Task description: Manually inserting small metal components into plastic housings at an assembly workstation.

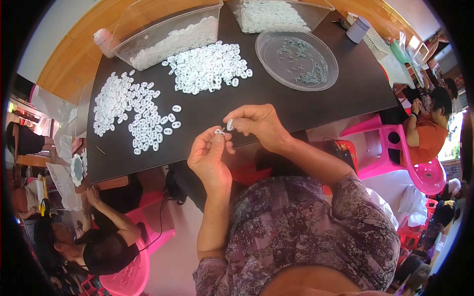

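Note:
My left hand (211, 157) pinches a small white plastic piece (219, 131) between thumb and fingertips, just past the table's near edge. Close beside it, my right hand (261, 127) grips a white oval plastic piece (230, 125) by its thumb and finger. The two pieces nearly meet; whether they touch I cannot tell. On the dark table, a pile of white pieces (210, 68) lies in front of a clear bin. Oval pieces with dark marks (148, 118) spread to the left, a few lying apart. A round clear tray (266, 58) holds small grey-green slender parts (313, 75).
Two clear bins, one at the back left (165, 37) and one at the back right (316, 12), hold white pieces. A pink-capped bottle (103, 42) and a grey lidded container (358, 29) stand near the table's edges. People sit on pink chairs (385, 148) at both sides.

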Demonstrator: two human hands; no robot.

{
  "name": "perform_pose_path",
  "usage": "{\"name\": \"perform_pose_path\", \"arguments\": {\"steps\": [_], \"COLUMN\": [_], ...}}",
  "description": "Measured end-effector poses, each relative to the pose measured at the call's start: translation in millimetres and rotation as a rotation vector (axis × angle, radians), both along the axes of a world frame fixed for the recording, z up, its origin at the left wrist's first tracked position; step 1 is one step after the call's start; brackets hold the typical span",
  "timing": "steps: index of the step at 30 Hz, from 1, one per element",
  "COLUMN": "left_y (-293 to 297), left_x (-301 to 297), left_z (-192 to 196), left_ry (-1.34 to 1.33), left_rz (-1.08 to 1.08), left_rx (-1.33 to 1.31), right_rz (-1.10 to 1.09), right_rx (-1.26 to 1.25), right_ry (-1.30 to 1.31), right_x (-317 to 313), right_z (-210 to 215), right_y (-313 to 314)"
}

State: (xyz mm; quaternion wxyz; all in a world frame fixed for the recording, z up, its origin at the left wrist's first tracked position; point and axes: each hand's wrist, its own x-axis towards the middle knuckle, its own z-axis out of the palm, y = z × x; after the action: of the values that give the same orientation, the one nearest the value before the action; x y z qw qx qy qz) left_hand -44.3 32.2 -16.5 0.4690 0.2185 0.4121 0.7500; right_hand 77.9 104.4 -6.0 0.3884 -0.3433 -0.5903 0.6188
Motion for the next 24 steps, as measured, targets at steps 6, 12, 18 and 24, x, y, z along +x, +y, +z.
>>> {"name": "perform_pose_path", "arguments": {"steps": [6,12,18,24], "left_y": [-3,-5,-5,-6], "left_x": [2,3,6,9], "left_z": [0,4,4,5], "left_ry": [0.07,0.093,0.152,0.178], "left_rz": [0.018,0.036,0.058,0.064], "left_rx": [-0.028,-0.05,-0.041,-0.05], "right_rz": [0.031,0.033,0.032,-0.012], "right_rx": [0.054,0.089,0.089,0.161], "right_ry": [-0.036,-0.051,-0.015,-0.059], "right_x": [1,1,4,3], "right_z": [7,11,7,6], "right_y": [-2,-2,-2,-4]}}
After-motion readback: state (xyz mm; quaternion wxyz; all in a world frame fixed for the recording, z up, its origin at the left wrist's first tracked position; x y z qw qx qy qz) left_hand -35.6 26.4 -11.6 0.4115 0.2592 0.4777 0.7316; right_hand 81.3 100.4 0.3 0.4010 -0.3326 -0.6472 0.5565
